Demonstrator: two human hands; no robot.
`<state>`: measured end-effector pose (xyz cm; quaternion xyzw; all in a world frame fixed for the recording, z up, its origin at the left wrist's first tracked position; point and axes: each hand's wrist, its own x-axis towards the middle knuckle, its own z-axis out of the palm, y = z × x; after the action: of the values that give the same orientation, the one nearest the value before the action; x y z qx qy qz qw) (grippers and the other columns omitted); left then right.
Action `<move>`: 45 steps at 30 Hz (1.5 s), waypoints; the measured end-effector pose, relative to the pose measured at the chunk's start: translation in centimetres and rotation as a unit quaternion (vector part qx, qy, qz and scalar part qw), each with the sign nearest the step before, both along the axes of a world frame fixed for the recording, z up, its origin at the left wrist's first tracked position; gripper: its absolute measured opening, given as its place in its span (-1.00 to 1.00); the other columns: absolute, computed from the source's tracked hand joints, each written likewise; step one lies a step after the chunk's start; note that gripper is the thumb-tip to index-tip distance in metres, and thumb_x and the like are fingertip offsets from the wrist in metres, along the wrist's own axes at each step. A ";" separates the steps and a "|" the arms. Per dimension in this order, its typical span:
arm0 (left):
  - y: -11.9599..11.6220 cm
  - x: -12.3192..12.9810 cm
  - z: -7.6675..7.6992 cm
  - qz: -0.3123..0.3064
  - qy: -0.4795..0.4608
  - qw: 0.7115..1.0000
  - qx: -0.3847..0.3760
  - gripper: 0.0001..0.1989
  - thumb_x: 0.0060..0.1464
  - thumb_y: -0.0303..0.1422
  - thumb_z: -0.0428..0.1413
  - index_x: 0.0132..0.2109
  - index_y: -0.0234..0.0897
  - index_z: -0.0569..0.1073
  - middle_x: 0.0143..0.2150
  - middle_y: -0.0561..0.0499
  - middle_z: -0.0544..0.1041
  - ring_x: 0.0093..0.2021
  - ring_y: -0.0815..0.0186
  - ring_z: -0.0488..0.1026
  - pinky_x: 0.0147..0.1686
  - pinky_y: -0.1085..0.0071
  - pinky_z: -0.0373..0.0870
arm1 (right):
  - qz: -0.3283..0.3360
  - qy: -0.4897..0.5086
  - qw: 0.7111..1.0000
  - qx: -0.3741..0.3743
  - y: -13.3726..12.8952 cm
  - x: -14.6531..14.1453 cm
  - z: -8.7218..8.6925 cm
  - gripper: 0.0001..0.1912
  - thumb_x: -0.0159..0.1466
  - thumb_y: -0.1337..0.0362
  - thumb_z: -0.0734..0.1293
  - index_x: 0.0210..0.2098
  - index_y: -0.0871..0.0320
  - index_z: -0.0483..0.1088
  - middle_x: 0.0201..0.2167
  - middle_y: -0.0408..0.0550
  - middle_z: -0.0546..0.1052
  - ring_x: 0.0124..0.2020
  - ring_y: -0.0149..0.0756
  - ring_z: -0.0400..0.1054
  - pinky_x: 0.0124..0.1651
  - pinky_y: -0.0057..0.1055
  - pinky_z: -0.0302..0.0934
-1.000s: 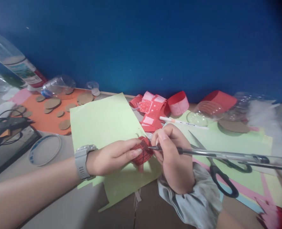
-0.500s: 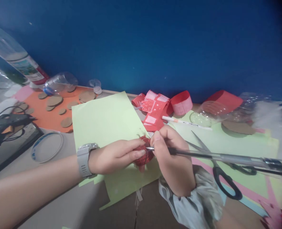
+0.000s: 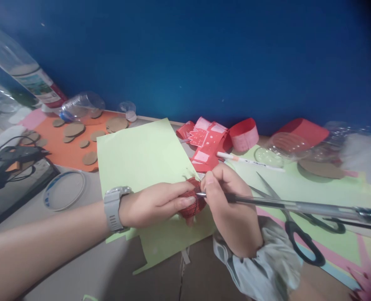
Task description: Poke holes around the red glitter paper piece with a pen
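Lighting is moderate and diffuse; the source is out of view. The pale green paper reads brightest, the blue wall dim, with black shading at the upper right corner. A soft, dark shadow lies across the near tabletop. Small glints show on the clear plastic dome and the pen. The bottle at left appears stretched, the white plastic at right smeared. Overall focus is soft.

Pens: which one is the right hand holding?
The clear-barrelled pen, pointed at the red patterned piece; the white pen lies beyond the right hand, unheld.
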<state>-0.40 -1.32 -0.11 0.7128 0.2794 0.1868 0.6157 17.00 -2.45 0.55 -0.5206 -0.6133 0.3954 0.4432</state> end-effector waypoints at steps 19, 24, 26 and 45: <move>0.1 0.2 0.0 -0.001 0.001 1.000 0.006 -0.74 0.36 -0.31 -0.19 -0.22 -0.33 0.30 -0.30 -0.05 0.52 -0.27 0.34 0.46 -0.20 0.43 0.34 | 0.004 0.000 1.000 0.013 0.0 0.0 -0.1 -0.74 0.27 0.39 0.14 -0.55 0.12 0.11 -0.65 -0.28 0.14 -0.62 -0.49 0.01 -0.57 -0.53 0.00; 0.1 0.1 0.1 -0.002 0.002 1.000 0.005 -0.74 0.37 -0.30 -0.18 -0.22 -0.32 0.30 -0.30 -0.04 0.52 -0.27 0.36 0.45 -0.21 0.46 0.34 | -0.003 -0.003 1.000 0.016 0.0 -0.1 -0.1 -0.74 0.26 0.40 0.17 -0.56 0.12 0.12 -0.65 -0.28 0.15 -0.61 -0.50 0.02 -0.56 -0.53 0.00; 0.1 0.1 0.1 -0.003 0.006 1.000 0.007 -0.74 0.37 -0.29 -0.18 -0.21 -0.32 0.30 -0.30 -0.04 0.52 -0.27 0.35 0.45 -0.21 0.45 0.34 | -0.005 -0.001 1.000 0.015 0.0 -0.1 -0.1 -0.74 0.27 0.39 0.16 -0.56 0.12 0.13 -0.64 -0.28 0.15 -0.61 -0.50 0.02 -0.56 -0.53 0.01; 0.1 0.1 0.1 -0.004 0.007 1.000 0.006 -0.74 0.37 -0.30 -0.18 -0.23 -0.32 0.30 -0.30 -0.05 0.51 -0.27 0.35 0.45 -0.21 0.44 0.35 | 0.000 0.003 1.000 0.008 0.1 -0.1 -0.1 -0.74 0.26 0.40 0.15 -0.56 0.12 0.13 -0.65 -0.29 0.14 -0.62 -0.50 0.01 -0.57 -0.52 -0.02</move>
<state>-0.27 -1.24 0.01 0.7189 0.2792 0.1810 0.6103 16.95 -2.38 0.48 -0.5162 -0.6149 0.3918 0.4493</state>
